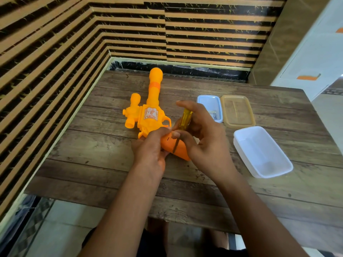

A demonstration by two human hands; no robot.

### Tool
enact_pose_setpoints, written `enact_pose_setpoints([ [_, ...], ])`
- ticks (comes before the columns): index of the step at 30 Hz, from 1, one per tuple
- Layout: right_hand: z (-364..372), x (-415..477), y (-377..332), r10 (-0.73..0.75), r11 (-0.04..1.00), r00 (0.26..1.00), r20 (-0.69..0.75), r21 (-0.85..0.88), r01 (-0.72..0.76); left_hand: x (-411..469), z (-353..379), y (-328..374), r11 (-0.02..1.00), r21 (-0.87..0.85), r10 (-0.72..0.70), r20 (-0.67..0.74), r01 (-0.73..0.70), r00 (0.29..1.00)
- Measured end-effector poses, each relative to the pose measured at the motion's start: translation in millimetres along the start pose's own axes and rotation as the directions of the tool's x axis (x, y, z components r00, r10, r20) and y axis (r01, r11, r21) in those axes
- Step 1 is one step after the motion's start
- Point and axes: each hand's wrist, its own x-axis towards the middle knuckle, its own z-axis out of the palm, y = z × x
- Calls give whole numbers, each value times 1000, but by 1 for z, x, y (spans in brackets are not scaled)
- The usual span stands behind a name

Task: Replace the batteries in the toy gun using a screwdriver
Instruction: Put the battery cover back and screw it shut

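Note:
An orange toy gun [148,112] lies on the wooden table [92,154], its barrel pointing away from me and its grip toward me. My left hand [150,147] grips the gun's handle from the left. My right hand [202,134] holds a screwdriver [184,118] with a clear yellow handle. Its metal shaft runs down between my fingers, and the tip sits on the orange handle of the gun. The tip's exact contact point is partly hidden by my fingers.
Right of the gun stand a small clear box [210,106] with small items inside, a tan-rimmed lid [237,111], and a larger white plastic container [261,152]. A striped wall borders the table on the left and at the back.

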Motion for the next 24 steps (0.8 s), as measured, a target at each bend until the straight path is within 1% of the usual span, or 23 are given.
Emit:
enact_pose_setpoints([
  [3, -3, 2, 3, 36, 999, 996, -78, 38, -33, 0, 1, 0, 1000, 10, -14, -6, 14, 1000],
  [5, -5, 2, 4, 51, 994, 994, -96, 102, -41, 0, 1, 0, 1000, 5, -12, -22, 12, 1000],
  [8, -5, 2, 5, 66, 991, 992, -110, 121, -53, 1, 1, -1, 1000, -3, -15, -28, 15, 1000],
  [19, -5, 0, 2, 50, 999, 994, -96, 10, -49, 1, 0, -1, 1000, 8, -22, -50, 22, 999],
  [24, -8, 0, -3, -23, 997, 997, -75, -73, 17, 1, 0, 0, 1000, 21, -19, -38, 20, 999],
])
